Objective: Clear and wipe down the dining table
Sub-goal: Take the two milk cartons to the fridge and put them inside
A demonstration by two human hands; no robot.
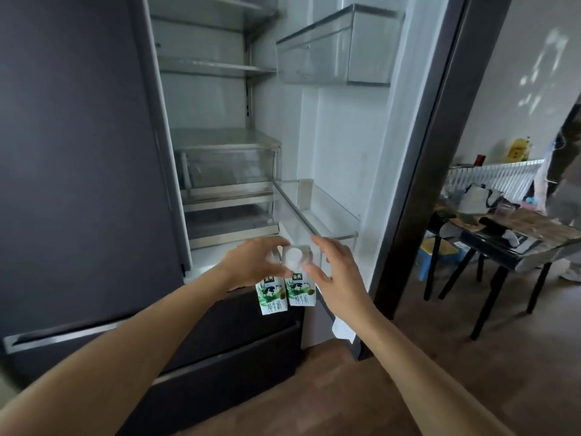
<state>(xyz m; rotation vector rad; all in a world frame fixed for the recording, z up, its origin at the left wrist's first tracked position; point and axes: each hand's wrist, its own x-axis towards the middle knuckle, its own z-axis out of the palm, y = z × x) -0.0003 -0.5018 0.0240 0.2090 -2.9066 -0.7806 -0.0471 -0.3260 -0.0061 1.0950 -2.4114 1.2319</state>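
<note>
A: Where's the milk?
B: The left hand [254, 262] grips the left carton [272, 297] by its top, below the door shelf [314, 215] of the open fridge [204, 99].
A: The right hand [336, 269]?
B: Its fingers are straight, and the thumb seems to touch the right carton [300, 292] alongside.

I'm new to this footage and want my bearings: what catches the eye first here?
Two green-and-white milk cartons hang at centre, the left hand gripping one top, the right hand touching the other. Behind them gapes the open fridge; a cluttered dining table sits far right.
</note>
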